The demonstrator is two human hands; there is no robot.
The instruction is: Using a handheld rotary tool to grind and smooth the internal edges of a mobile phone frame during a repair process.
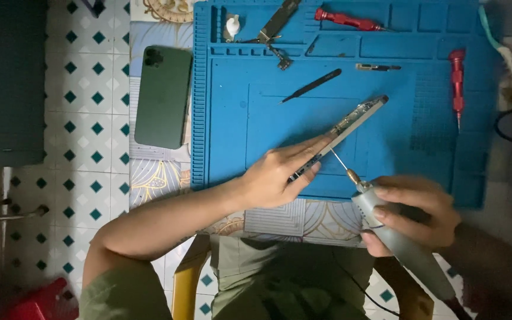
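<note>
Grey electric screwdriver [395,231] sits gripped in my right hand [413,210], bit at the edge-on silver phone frame [342,133] my left hand [280,175] pinches over the blue silicone mat [226,118]; if the frame tilts, I reckon the bit could skid.

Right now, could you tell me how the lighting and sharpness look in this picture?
Head view: light falls mainly on the blue mat; the edges sink into dark, especially at right; left hand and right hand are lit and fairly sharp; no strong glare.

bare forearms, olive-green short-sleeved clothing [125,293]
</note>
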